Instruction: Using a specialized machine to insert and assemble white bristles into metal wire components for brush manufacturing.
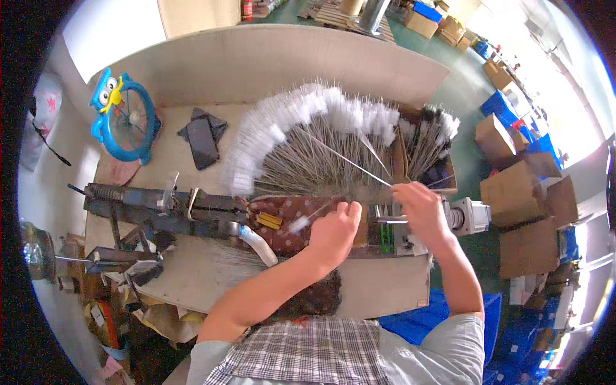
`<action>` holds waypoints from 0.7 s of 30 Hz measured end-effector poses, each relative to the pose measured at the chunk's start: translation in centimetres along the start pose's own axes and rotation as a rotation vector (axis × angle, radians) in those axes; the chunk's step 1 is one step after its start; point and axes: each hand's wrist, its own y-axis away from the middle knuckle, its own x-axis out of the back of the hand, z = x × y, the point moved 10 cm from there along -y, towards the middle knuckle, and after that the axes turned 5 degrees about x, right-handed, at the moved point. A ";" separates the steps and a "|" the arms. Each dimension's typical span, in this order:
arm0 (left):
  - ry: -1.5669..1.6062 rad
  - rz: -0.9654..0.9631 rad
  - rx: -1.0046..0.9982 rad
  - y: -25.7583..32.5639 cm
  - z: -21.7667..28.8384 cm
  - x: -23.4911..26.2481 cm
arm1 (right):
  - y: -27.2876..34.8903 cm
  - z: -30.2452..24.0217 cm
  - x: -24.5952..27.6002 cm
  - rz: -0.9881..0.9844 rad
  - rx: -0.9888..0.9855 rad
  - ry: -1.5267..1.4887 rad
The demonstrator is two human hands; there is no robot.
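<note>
My left hand [335, 234] is closed above a brown spotted cloth [282, 242], its fingertips pinched together. From those fingertips a thin wire brush with a blurred white bristle tip [298, 224] points left over the cloth. Further right, my right hand [420, 208] is closed on the end of a long, thin wire [351, 163], which slants up and left over the pile. That pile is a wide fan of wire brushes [314, 106] with white bristle heads, just beyond both hands. Beneath my right hand is a machine with a metal shaft and a grey motor [470, 215].
A yellow block [268, 221] lies on the cloth. Left of it run a dark metal frame [147, 208] and a white-wrapped handle [258, 246]. A phone [202, 142] and a blue owl-shaped fan [128, 119] stand behind. Dark-bristled brushes fill a carton [436, 144] at right.
</note>
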 end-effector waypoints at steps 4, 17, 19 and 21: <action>-0.283 0.030 -0.036 -2.6 -0.3 -1.1 | -0.6 0.3 -1.9 0.054 -0.110 -0.182; -0.654 -0.033 0.113 -6.0 -7.0 -2.7 | 0.0 1.6 -4.7 -0.089 -0.152 -0.246; -0.613 -0.007 0.037 -6.2 -6.5 -2.1 | 0.1 1.6 -4.9 -0.116 -0.183 -0.299; -0.591 -0.039 0.031 -6.4 -7.4 -2.7 | 0.1 1.8 -4.8 -0.126 -0.187 -0.296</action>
